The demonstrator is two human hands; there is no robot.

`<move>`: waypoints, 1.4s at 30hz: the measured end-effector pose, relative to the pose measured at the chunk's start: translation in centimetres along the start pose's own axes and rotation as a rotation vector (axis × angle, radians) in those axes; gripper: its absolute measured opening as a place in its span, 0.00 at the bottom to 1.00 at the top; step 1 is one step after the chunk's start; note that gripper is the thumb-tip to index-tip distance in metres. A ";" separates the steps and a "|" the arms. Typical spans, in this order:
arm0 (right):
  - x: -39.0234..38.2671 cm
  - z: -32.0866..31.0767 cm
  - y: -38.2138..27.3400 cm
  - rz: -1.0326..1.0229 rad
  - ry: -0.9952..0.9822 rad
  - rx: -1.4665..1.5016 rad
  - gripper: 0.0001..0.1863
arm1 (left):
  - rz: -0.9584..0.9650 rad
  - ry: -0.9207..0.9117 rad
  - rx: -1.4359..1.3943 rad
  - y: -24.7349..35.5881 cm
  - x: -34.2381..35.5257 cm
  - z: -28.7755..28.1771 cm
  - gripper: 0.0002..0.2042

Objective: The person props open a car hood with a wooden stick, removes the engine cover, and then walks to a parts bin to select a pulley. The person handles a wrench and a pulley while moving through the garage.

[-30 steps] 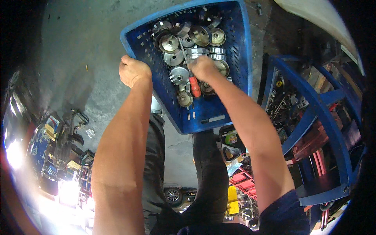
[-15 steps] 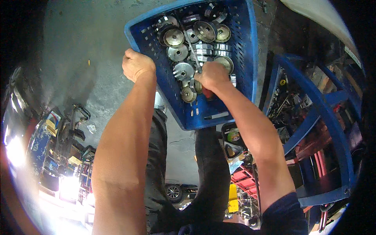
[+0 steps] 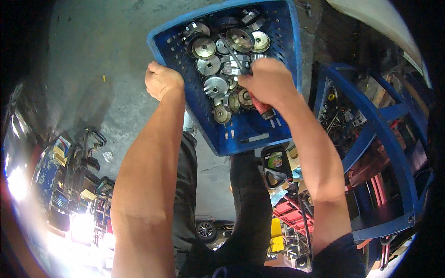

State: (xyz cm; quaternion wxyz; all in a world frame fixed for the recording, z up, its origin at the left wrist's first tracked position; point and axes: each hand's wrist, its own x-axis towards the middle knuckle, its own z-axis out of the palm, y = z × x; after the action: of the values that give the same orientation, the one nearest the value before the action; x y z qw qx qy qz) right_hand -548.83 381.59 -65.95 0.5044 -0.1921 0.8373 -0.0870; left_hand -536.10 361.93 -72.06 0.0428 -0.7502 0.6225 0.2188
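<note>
In right hand (image 3: 269, 83): screwdriver (image 3: 252, 90) over crate (image 3: 241, 134)

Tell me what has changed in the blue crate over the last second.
The right hand, holding a red-handled tool, has shifted a little from the crate's middle toward its right wall, staying above the round metal parts. The left hand still grips the rim of the blue crate, and the parts lie much as before.

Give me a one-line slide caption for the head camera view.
Left hand grips the blue crate's rim while right hand holds a red-handled screwdriver over round metal discs.
</note>
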 end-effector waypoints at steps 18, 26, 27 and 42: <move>4.2 2.7 -2.5 -0.133 0.010 1.275 0.17 | 0.001 -0.034 0.028 0.0 0.1 0.1 0.31; -0.8 18.7 4.1 0.017 0.263 0.367 0.13 | 0.010 -0.074 0.020 0.3 -0.3 -0.3 0.28; -1.3 20.0 4.1 0.075 0.165 0.258 0.14 | 0.004 -0.076 0.008 0.3 -0.3 -0.3 0.28; 1.6 14.0 3.7 -0.035 0.120 0.807 0.18 | 0.013 -0.031 -0.009 0.2 -0.4 -0.1 0.27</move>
State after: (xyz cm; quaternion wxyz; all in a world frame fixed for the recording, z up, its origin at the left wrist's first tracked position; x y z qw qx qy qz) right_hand -538.13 384.95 -75.19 0.4879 0.0125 0.7605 -0.4282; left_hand -536.30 362.22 -71.73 0.0475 -0.7429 0.6255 0.2337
